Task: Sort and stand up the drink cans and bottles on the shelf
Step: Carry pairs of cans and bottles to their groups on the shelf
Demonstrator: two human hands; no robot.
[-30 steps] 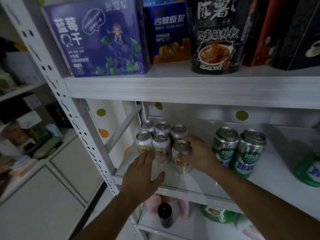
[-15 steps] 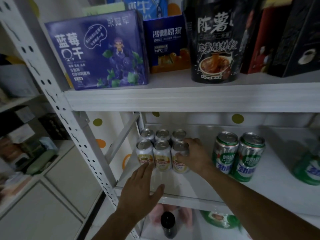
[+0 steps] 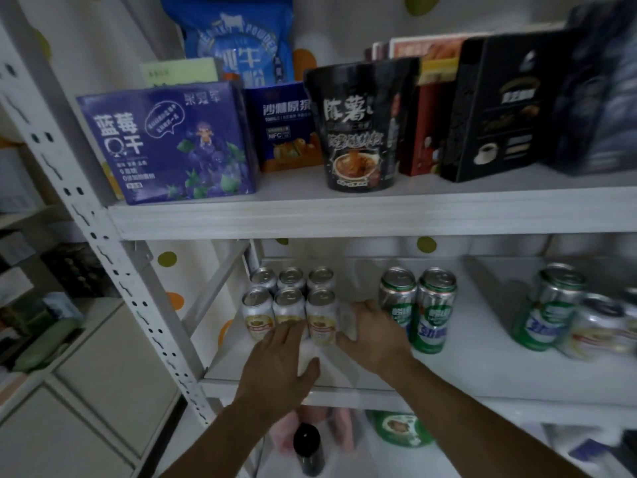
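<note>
Six small silver cans stand upright in two rows of three at the left end of the middle shelf [image 3: 482, 374]. My right hand [image 3: 375, 329] lies against the right side of the front right silver can [image 3: 320, 315], fingers blurred and not wrapped round it. My left hand [image 3: 279, 363] lies flat in front of the group, straight fingertips touching the base of the front middle can [image 3: 289, 307]. Two tall green cans [image 3: 432, 308] stand upright just right of my right hand. At the far right are another green can [image 3: 548, 305] and a blurred silver can [image 3: 599, 327].
The upper shelf holds a blue blueberry box [image 3: 165, 143], a black noodle cup [image 3: 358, 132] and dark boxes. A perforated white post [image 3: 113, 270] stands at the left. Below are a dark bottle [image 3: 308, 450] and a green packet [image 3: 400, 429].
My right hand has come off the front right silver can and now lies beside it. My left hand has slid forward to the front row. The view has tilted upward.
</note>
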